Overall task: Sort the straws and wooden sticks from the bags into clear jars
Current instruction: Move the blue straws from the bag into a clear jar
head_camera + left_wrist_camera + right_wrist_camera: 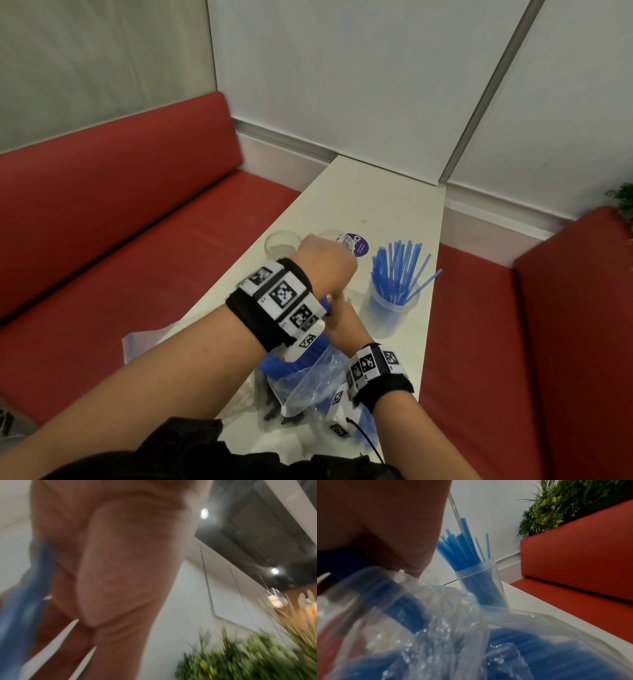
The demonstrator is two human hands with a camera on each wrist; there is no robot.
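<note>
At frame centre, the left hand (325,270) grips a bundle of blue straws (294,359) from the bag (308,383); the right hand (346,325) pinches plastic. Loose straws could spill across the table (376,192).

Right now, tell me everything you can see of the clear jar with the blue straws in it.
The clear jar looks like translucent plastic, round, lidless, with screw threads ringing its open rim. It stands upright on the white table, near its right edge, beyond the plastic bag. It holds a thick bunch of thin blue straws that fan out above the rim; one leans far to the right. In the head view neither hand touches it.
</note>
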